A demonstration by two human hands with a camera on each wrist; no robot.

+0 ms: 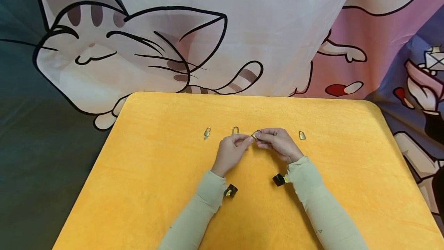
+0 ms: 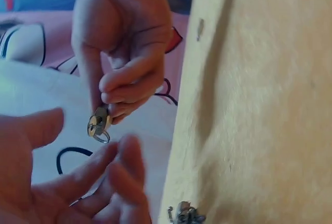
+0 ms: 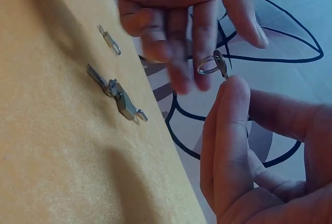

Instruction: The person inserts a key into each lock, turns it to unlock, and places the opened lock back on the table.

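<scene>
The fingers of the right hand (image 1: 280, 142) pinched a padlock (image 1: 254, 135) above the yellow surface (image 1: 166, 115), its key (image 3: 222, 66) and ring (image 3: 208, 72) just beside the left hand (image 1: 230, 152), whose fingers were loosely parted. A second padlock (image 1: 302, 135) lay to the right; a third padlock (image 3: 124, 102) and fourth padlock (image 1: 207, 132), left.

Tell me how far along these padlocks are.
Perhaps done: the leftmost padlock and middle padlock, lying with apparent keys. In hand: the right hand holds a fourth padlock with a ringed key, the left hand nearby. Probably remaining: the rightmost padlock, showing no visible key.
</scene>
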